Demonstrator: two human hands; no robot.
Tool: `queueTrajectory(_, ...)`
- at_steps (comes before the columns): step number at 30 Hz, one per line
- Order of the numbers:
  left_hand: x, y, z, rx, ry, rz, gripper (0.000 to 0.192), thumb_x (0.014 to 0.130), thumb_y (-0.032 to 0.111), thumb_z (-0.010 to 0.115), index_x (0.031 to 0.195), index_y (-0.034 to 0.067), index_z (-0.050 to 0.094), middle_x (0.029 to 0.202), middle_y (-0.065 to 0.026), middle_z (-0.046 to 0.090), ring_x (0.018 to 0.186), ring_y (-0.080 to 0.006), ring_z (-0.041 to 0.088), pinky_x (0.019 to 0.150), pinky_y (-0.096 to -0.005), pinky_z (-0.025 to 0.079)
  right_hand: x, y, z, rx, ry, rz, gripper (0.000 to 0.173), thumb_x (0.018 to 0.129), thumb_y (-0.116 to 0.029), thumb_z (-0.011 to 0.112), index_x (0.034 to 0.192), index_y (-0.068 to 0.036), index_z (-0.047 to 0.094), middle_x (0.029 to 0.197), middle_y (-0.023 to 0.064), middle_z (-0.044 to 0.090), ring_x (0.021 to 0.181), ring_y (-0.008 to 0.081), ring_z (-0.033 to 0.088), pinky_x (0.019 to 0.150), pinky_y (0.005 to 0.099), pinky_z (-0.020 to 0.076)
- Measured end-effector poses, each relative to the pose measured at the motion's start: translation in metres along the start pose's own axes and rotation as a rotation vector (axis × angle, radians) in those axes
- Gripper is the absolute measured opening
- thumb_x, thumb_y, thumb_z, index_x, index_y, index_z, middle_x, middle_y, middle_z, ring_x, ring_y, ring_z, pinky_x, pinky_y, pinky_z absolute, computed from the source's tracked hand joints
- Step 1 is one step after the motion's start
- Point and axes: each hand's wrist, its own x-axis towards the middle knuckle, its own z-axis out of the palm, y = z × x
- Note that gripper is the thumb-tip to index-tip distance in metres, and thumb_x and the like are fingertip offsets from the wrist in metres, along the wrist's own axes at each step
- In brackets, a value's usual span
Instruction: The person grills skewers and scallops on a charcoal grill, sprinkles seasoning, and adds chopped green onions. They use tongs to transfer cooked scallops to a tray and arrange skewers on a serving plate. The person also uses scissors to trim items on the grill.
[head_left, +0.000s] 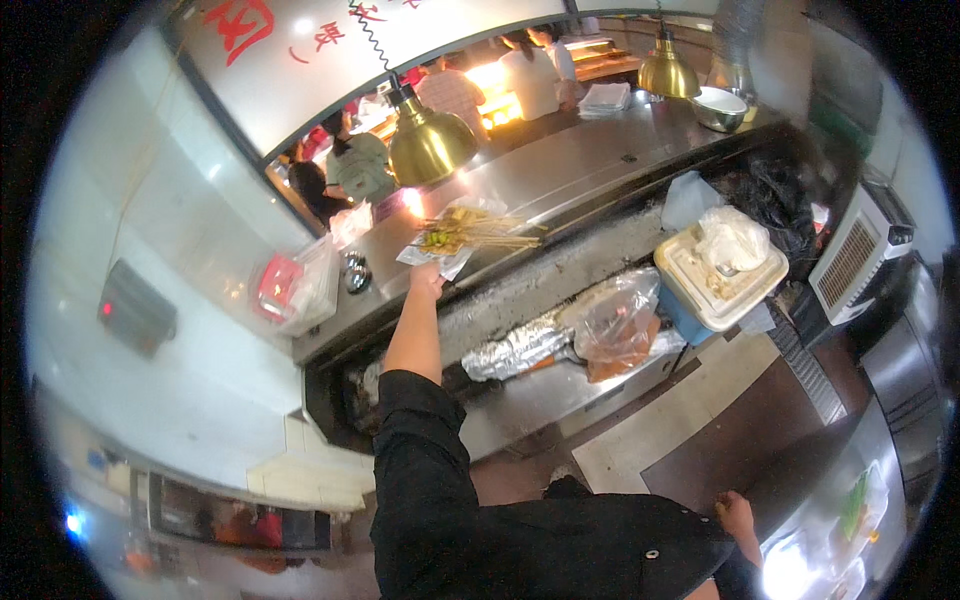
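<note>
My left arm reaches out to the steel serving counter, where my left hand (427, 279) grips the near edge of a pale liner or tray (448, 262). Several bamboo skewers (504, 234) lie on it, with browned and green food (444, 234) at their left ends and bare sticks pointing right. A brass heat lamp (431, 146) hangs just above and beyond them. Down by my side at the lower right, my right hand (733, 514) has its fingers curled, near a steel worktop (814, 517). Whether it holds anything is not visible.
In front runs a long grill trough (517, 300). A foil-wrapped bundle (517, 349), a clear plastic bag (619, 322) and a lidded bin (724, 277) sit along its near side. A second lamp (667, 71) hangs farther right. People (360, 165) are beyond the counter.
</note>
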Motion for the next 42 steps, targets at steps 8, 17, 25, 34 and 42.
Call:
queueTrajectory(8,0.153,0.035,-0.005,0.488,-0.065,0.26,0.027,0.091,0.01,0.068,0.111,-0.007,0.064,0.111,-0.0214,0.07,0.092,-0.0331,0.073,0.07,-0.045,0.061,-0.007,-0.059,0.079,0.169,0.022,0.227,0.023,0.09,-0.017,0.07,0.103,0.002,0.069,0.096,0.0231,0.072,0.093,0.0359,0.071,0.082,0.0447,0.0549)
queueTrajectory(17,0.151,0.105,-0.204,1.573,0.51,0.506,0.023,0.092,0.018,0.065,0.1,-0.001,0.076,0.103,-0.0234,0.075,0.099,-0.039,0.073,0.082,-0.0472,0.059,-0.047,0.081,0.185,0.612,-0.115,0.676,0.027,0.1,-0.025,0.053,0.086,-0.002,0.06,0.088,0.0176,0.063,0.082,0.0311,0.06,0.073,0.0452,0.0482)
queueTrajectory(25,0.121,0.114,-0.213,1.459,0.225,0.549,0.046,0.077,0.036,0.081,0.095,-0.005,0.075,0.103,-0.0284,0.073,0.098,-0.0432,0.071,0.088,-0.0506,0.057,-0.084,0.153,0.255,1.813,0.34,0.782,0.048,0.108,-0.023,0.043,0.064,-0.008,0.033,0.065,0.0053,0.034,0.06,0.0227,0.034,0.058,0.0425,0.0308)
queueTrajectory(34,0.107,0.127,-0.212,1.616,0.164,0.475,0.035,0.074,0.025,0.084,0.09,-0.005,0.076,0.1,-0.0289,0.073,0.099,-0.0424,0.072,0.089,-0.0482,0.056,-0.084,0.152,0.251,1.756,0.154,0.772,0.04,0.105,-0.02,0.044,0.066,-0.008,0.04,0.067,0.0069,0.042,0.061,0.0239,0.041,0.058,0.0414,0.0355)
queueTrajectory(42,0.143,0.12,-0.165,1.801,-0.035,0.409,0.043,0.084,0.027,0.08,0.111,-0.006,0.073,0.118,-0.026,0.071,0.109,-0.0385,0.07,0.093,-0.0446,0.056,-0.112,0.125,0.272,1.799,-0.006,0.784,0.033,0.102,-0.017,0.046,0.071,-0.007,0.049,0.069,0.0084,0.049,0.061,0.0248,0.048,0.057,0.0402,0.0399)
